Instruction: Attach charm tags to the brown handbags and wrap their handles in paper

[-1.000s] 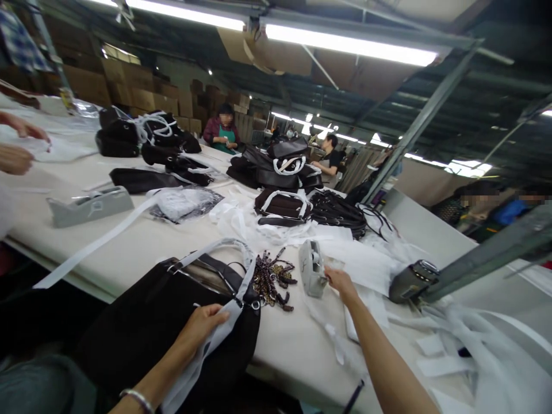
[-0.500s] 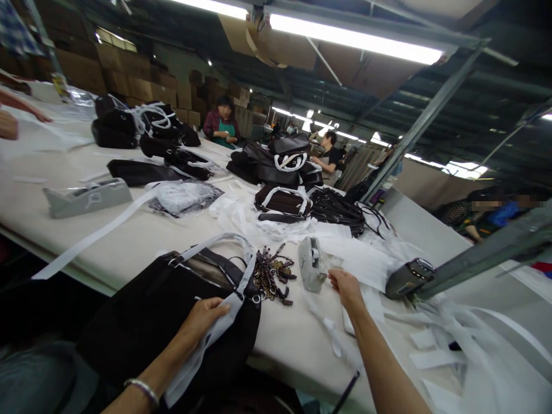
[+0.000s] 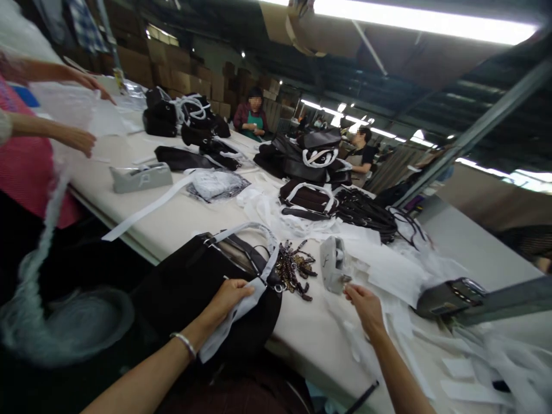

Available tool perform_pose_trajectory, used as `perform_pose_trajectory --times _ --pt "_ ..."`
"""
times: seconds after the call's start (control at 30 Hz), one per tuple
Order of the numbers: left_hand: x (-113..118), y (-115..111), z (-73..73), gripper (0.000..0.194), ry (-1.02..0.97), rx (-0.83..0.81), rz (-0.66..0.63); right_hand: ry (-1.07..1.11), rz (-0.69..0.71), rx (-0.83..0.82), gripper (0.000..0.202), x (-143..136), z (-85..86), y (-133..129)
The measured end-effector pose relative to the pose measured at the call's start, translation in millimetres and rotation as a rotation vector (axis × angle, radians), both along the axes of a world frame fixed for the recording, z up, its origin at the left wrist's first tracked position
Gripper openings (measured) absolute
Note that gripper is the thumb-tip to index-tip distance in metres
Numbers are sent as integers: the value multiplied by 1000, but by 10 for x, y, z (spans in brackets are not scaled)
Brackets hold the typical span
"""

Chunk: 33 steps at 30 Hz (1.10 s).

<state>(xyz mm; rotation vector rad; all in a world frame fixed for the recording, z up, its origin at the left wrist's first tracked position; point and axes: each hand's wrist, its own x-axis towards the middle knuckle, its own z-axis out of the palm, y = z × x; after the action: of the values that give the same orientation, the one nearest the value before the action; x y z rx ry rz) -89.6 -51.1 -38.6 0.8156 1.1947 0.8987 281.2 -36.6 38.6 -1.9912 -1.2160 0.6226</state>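
Observation:
A black handbag (image 3: 185, 287) lies tilted at the table's front edge, its handle (image 3: 248, 228) wrapped in white material. My left hand (image 3: 230, 299) pinches a white wrapping strip (image 3: 226, 329) against the bag near the handle's base, and the strip's loose end hangs down the bag's side. To the right stands a grey tape dispenser (image 3: 331, 267). My right hand (image 3: 364, 307) is closed at its front cutting edge, thumb and fingertips pinched on the tape end, which is hard to see. Between bag and dispenser lies a bunch of dark and gold chain straps (image 3: 297, 270).
Black bags (image 3: 306, 155) are piled farther back, near a bundle of black straps (image 3: 364, 213). A second dispenser (image 3: 142, 176) stands left. White sheets (image 3: 388, 264) and a dark flask (image 3: 448, 296) are right. A co-worker's hands (image 3: 75, 138) handle clear plastic at far left.
The view has swung left, so the scene sits farther right and a co-worker in pink shows at the left. My right hand has come closer to the dispenser's front. My left hand keeps its grip.

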Motion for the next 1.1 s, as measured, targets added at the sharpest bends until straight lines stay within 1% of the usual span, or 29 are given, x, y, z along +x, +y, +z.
perform_pose_trajectory --times 0.07,0.1,0.17,0.2,0.27,0.3,0.37,0.43,0.53,0.6,0.67,0.77,0.9,1.0,1.1 --pt "8 6 -10 34 29 11 0 89 157 38 32 -432 140 -67" --pt "10 9 -25 35 41 10 4 181 264 49 37 -696 199 -103" --pt "12 14 -63 37 57 12 15 384 480 18 56 -1252 270 -171" --pt "13 16 -84 37 63 19 20 436 548 8 55 -1515 272 -197" --pt "13 18 -116 36 86 52 25 453 617 0 44 -1947 208 -219" --pt "14 18 -126 34 105 72 27 425 628 -3 38 -2103 147 -213" --pt "16 20 -134 32 151 108 35 322 620 -6 27 -2289 -4 -167" --pt "17 20 -133 30 197 129 46 173 586 1 19 -2345 -164 -92" --pt "18 14 -124 26 256 144 56 2 533 -24 13 -2316 -373 27" --pt "17 7 -116 21 301 162 56 -33 512 -57 13 -2289 -477 82" --pt "13 1 -107 18 342 185 55 -34 505 -75 13 -2277 -544 111" --pt "-3 5 -99 17 376 221 37 0 492 -96 13 -2282 -578 111" --pt "-40 32 -101 15 365 249 -26 30 479 -107 14 -2290 -559 74" --pt "-64 41 -94 14 349 259 -54 -43 482 -61 14 -2291 -540 42" --pt "-72 36 -80 15 329 257 -51 -157 491 -22 16 -2286 -522 18"
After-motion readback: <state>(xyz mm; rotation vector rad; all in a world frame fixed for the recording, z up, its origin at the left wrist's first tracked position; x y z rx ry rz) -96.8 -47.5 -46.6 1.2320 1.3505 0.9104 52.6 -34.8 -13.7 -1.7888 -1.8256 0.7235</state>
